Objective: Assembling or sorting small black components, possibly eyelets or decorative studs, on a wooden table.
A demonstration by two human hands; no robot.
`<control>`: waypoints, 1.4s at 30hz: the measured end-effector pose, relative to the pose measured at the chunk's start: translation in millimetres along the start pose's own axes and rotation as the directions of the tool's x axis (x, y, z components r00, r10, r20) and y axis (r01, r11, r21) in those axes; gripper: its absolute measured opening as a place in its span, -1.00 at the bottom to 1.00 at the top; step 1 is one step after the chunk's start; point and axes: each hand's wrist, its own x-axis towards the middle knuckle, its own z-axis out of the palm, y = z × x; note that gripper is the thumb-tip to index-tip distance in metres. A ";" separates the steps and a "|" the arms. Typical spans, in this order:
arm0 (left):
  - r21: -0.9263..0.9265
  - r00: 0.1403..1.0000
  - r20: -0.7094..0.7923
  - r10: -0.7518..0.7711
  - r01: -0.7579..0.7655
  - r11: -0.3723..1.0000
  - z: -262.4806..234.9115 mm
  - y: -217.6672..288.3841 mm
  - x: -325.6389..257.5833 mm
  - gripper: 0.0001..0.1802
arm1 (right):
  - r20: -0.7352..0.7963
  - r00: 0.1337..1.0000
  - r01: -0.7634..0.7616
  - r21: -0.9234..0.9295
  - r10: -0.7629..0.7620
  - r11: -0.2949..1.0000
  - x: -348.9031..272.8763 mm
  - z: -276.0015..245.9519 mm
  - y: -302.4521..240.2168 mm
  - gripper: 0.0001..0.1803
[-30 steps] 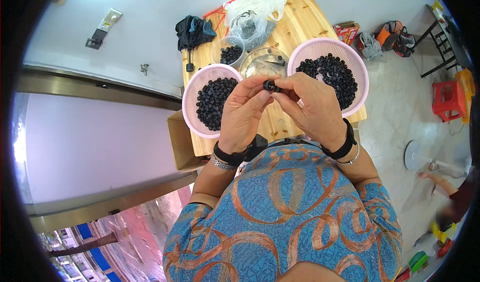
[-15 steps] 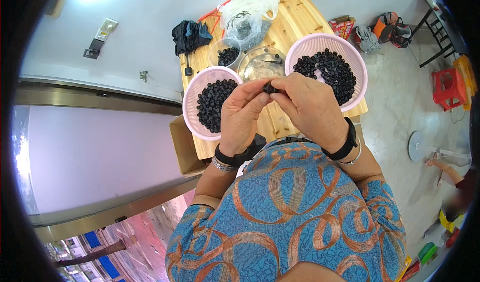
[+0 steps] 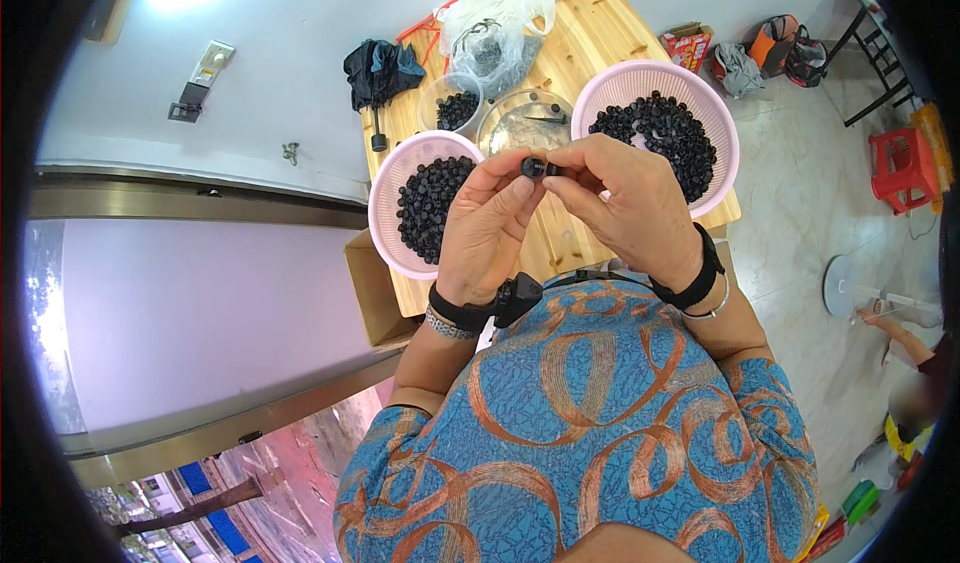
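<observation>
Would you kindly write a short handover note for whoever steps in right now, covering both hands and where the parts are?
Left hand: raised over the table, its fingers pinching one small black part.
Right hand: pinching the same part from the other side.
Left pink basket: holds black parts, roughly half full.
Right pink basket: also holds black parts.
Behind them on the wooden table: a small clear cup with a few black parts, a clear round bowl, a plastic bag.
Done: cannot tell which basket holds finished parts.
Left: the part in hand, and many loose parts in both baskets.

Red stool, bags and white fan base on floor.
</observation>
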 end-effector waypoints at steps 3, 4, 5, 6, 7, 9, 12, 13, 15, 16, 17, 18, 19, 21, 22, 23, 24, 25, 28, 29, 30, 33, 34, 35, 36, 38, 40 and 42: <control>0.034 1.000 -0.006 0.023 -0.023 0.999 2.9 -0.4 2.0 -0.73 | -0.014 1.000 0.015 -0.034 -0.016 0.999 0.0 0.5 1.4 -0.84; 0.052 0.999 -0.004 0.040 -0.040 0.998 3.5 -0.3 2.3 -0.73 | -0.014 0.999 0.048 -0.065 -0.049 0.997 0.8 -0.2 1.4 -0.85; 0.070 0.998 -0.003 0.056 -0.056 0.996 3.9 -0.4 2.6 -0.73 | -0.013 0.996 0.081 -0.097 -0.083 0.992 1.3 -0.6 1.4 -0.85; 0.072 0.999 -0.001 0.055 -0.054 0.996 3.7 -0.8 3.1 -0.73 | -0.016 0.996 0.080 -0.096 -0.082 0.992 1.5 -0.7 1.5 -0.85; 0.079 0.999 0.012 0.051 -0.051 0.996 2.9 -1.4 3.6 -0.72 | -0.022 0.995 0.093 -0.111 -0.096 0.989 1.6 -0.8 1.7 -0.85; 0.087 0.999 0.025 0.044 -0.046 0.995 3.1 -1.8 4.0 -0.72 | -0.030 0.994 0.104 -0.125 -0.108 0.987 2.0 -1.5 1.9 -0.85; 0.102 0.997 0.050 0.063 -0.068 0.993 4.8 -1.4 4.4 -0.72 | -0.020 0.993 0.110 -0.135 -0.114 0.985 2.8 -3.1 2.6 -0.85; 0.107 0.996 0.055 0.063 -0.069 0.992 5.3 -1.2 4.9 -0.72 | -0.022 0.993 0.113 -0.128 -0.117 0.985 2.9 -3.4 3.0 -0.85; 0.113 0.996 0.061 0.061 -0.067 0.991 5.8 -1.1 6.0 -0.72 | -0.028 0.993 0.114 -0.121 -0.118 0.986 2.6 -4.3 3.6 -0.85; 0.109 0.998 0.051 0.048 -0.054 0.993 5.9 -1.1 6.6 -0.72 | -0.032 0.995 0.096 -0.101 -0.099 0.990 2.6 -5.1 3.6 -0.85; 0.105 0.999 0.041 0.036 -0.040 0.994 5.9 -1.2 7.3 -0.72 | -0.036 0.996 0.077 -0.081 -0.080 0.994 2.5 -5.7 3.9 -0.86; 0.107 0.999 0.042 0.033 -0.037 0.994 6.0 -1.6 8.2 -0.72 | -0.039 0.996 0.075 -0.081 -0.078 0.994 2.6 -5.9 4.8 -0.86; 0.085 0.999 0.044 0.027 -0.030 0.996 6.1 -2.3 9.4 -0.71 | -0.042 0.995 0.084 -0.088 -0.088 0.993 3.1 -5.9 6.2 -0.86; 0.066 0.999 0.046 0.018 -0.021 0.998 5.7 -2.9 11.2 -0.69 | -0.047 0.994 0.092 -0.094 -0.097 0.991 3.8 -6.6 7.8 -0.87; 0.059 0.999 0.051 0.015 -0.018 0.998 5.1 -3.0 11.9 -0.69 | -0.043 0.994 0.091 -0.093 -0.096 0.991 4.2 -7.3 8.1 -0.87; 0.051 0.998 0.055 0.012 -0.015 0.999 4.6 -3.1 12.5 -0.68 | -0.039 0.995 0.091 -0.092 -0.095 0.992 4.5 -7.9 8.2 -0.87; 0.053 0.998 0.057 0.009 -0.012 0.999 4.3 -3.2 13.3 -0.68 | -0.042 0.995 0.090 -0.092 -0.094 0.992 4.7 -8.4 8.2 -0.87; 0.045 0.998 0.064 0.004 -0.007 0.999 4.0 -3.2 13.9 -0.68 | -0.040 0.996 0.081 -0.089 -0.085 0.993 5.1 -8.8 8.2 -0.87; 0.035 0.997 0.074 -0.004 0.002 0.999 4.2 -3.4 15.8 -0.68 | -0.034 0.996 0.073 -0.090 -0.076 0.993 5.9 -10.1 9.5 -0.88; 0.033 0.997 0.076 -0.006 0.004 0.999 4.4 -3.5 16.5 -0.68 | -0.030 0.997 0.074 -0.094 -0.077 0.993 6.2 -10.6 10.2 -0.88; 0.033 0.997 0.076 -0.007 0.005 0.999 4.8 -3.5 17.1 -0.68 | -0.031 0.997 0.073 -0.094 -0.077 0.993 6.5 -11.2 10.8 -0.88; 0.036 0.998 0.066 -0.010 0.007 0.999 6.7 -3.3 18.9 -0.69 | -0.027 0.997 0.074 -0.088 -0.077 0.993 7.9 -12.6 12.1 -0.88; 0.039 0.998 0.061 -0.016 0.013 0.999 7.4 -3.2 19.6 -0.69 | -0.038 0.996 0.077 -0.081 -0.080 0.994 8.4 -12.9 12.2 -0.88; 0.042 0.998 0.055 -0.021 0.019 0.999 7.8 -3.2 20.2 -0.69 | -0.049 0.995 0.080 -0.075 -0.083 0.994 8.9 -13.3 12.3 -0.88; 0.042 0.998 0.056 -0.021 0.019 0.999 7.8 -3.2 20.9 -0.69 | -0.049 0.995 0.080 -0.075 -0.084 0.994 9.5 -14.0 12.1 -0.88; 0.036 0.998 0.045 -0.038 0.036 0.999 7.8 -3.2 22.3 -0.69 | -0.033 0.998 0.048 -0.066 -0.050 0.997 10.4 -15.5 11.8 -0.88; 0.035 0.998 0.049 -0.036 0.034 0.999 7.4 -3.4 23.4 -0.69 | -0.038 0.997 0.057 -0.076 -0.060 0.995 11.1 -16.0 12.5 -0.87; 0.033 0.998 0.053 -0.035 0.033 0.999 7.3 -3.8 24.9 -0.69 | -0.043 0.997 0.067 -0.085 -0.071 0.994 11.7 -16.5 13.2 -0.87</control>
